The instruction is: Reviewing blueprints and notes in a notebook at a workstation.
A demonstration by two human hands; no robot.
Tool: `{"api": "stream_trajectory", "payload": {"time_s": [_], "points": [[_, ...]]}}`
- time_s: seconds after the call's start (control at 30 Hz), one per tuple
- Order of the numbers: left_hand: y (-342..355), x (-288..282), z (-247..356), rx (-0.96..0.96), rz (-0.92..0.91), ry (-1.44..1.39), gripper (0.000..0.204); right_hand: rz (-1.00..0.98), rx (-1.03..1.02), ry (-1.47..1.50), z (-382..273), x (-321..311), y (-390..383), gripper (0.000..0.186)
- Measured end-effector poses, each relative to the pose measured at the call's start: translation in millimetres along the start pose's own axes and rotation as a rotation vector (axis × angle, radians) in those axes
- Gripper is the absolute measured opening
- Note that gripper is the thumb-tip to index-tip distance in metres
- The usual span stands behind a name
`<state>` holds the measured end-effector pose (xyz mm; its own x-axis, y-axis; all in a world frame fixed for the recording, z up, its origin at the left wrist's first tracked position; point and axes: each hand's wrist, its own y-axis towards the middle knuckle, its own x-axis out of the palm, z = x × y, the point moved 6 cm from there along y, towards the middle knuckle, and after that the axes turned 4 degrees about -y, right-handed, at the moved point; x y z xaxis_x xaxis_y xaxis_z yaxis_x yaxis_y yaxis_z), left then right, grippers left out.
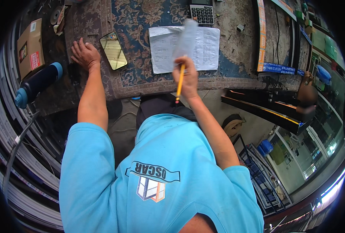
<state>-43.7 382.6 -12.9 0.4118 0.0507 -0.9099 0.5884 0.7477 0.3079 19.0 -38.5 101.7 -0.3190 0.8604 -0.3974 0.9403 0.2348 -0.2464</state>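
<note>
One yellow pencil [179, 83] is clamped in your right hand [187, 75], over the near edge of the table [137, 86].
A blurred pale shape [186, 37] shows at your fingertips. Your left hand [86, 55] rests palm-down, fingers slightly apart, left of a phone [113, 51]. Beyond your right hand lies an open notebook [207, 50], a calculator [202, 14] past it.

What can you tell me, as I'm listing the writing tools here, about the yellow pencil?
The pencil is slim and straight, with a yellow shaft that looks like painted wood. Its near end has a darker band and a reddish tip, probably an eraser. The right hand grips it at a slant, with that end pointing back toward the person's body and showing against the dark trousers. Its other end cannot be made out at the fingers, so whether it is sharpened cannot be told.
</note>
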Motion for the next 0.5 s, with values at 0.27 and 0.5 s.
{"api": "stream_trajectory", "payload": {"time_s": [0.27,0.5], "points": [[-1,-1,3,-0.001,-0.006,-0.008,0.041,-0.511,-0.112,-0.064,-4,44,-6,0.023],[-3,-2,-1,-0.003,0.000,0.016,0.042,-0.028,-0.221,-0.275,6,-16,12,0.016]]}}
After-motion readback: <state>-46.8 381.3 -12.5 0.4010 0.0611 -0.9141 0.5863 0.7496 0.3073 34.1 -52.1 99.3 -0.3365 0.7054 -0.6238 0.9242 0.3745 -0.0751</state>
